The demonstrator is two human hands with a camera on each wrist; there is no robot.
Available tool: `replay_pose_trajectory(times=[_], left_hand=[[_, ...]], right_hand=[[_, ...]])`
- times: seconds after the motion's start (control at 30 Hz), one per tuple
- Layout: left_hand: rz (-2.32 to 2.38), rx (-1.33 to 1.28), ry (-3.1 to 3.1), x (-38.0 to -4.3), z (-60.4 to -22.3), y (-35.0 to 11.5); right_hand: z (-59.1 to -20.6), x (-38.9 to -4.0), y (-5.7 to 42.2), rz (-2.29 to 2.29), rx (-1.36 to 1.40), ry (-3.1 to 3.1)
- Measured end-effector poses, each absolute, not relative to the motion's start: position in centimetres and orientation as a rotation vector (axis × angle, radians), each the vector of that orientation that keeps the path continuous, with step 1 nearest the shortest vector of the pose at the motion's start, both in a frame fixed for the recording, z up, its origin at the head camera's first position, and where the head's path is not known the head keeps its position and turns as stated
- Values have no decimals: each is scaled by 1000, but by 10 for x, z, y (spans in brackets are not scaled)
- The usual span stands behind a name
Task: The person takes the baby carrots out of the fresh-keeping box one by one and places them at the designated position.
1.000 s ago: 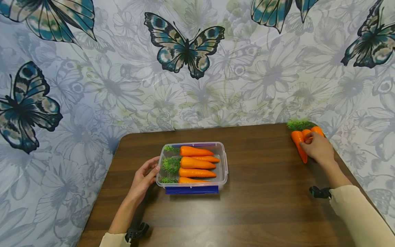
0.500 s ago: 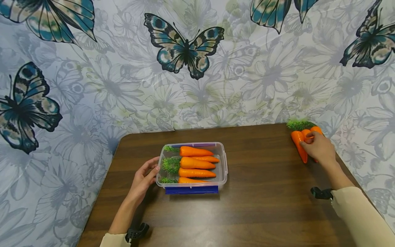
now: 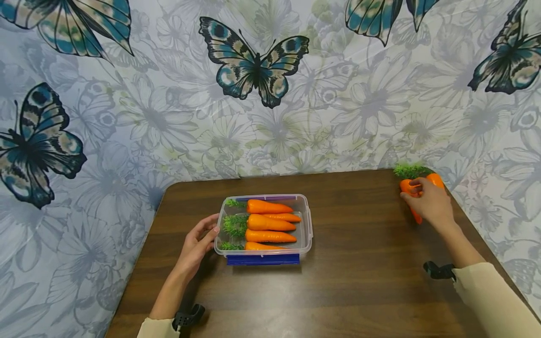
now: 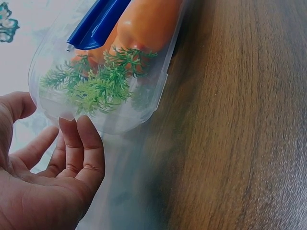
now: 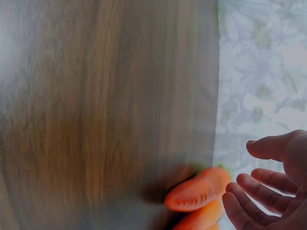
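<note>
Pale grey-and-white floral wall covering [image 3: 169, 117], printed with teal-and-black butterflies [image 3: 255, 70], fills the background from 9 through 12 to 3 o'clock. Below it stretches a brown wood-grain table [image 3: 359, 286]; with its middle as clock centre, cream sleeves [image 3: 494, 291] reach in from 7 and 4 o'clock. At 10 o'clock sits a clear rectangular plastic container [image 3: 305, 234], a blue latch [image 3: 263, 259] on its 6 o'clock side. At its 9 o'clock end, the left hand [image 3: 198, 239] has loosely bent fingers, tips touching the wall rather than wrapped round it. At 2 o'clock, the right hand [image 3: 433, 204] is over a small pile of leafy orange carrots [image 3: 436, 179], fingers relaxed and thumb well apart, gripping nothing; whether its fingertips touch one, I cannot tell. Inside the container lie five smooth orange carrots [image 3: 270, 222], feathery green leaves [image 3: 234, 225] toward 9 o'clock, tips toward 3. Black straps [image 3: 189, 316] show at both wrists.
</note>
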State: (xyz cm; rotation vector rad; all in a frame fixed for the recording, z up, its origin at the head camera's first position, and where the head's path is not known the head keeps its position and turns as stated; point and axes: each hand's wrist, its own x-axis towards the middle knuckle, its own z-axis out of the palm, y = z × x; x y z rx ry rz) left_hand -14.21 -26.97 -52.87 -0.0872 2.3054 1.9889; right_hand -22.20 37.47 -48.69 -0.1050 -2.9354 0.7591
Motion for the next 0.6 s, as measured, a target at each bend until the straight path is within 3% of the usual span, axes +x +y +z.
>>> replay_pose_trajectory(times=[0.6], left_hand=[[2002, -92, 2298, -141, -528, -270]], right_hand=[[-475, -218, 325, 901, 79, -2998]])
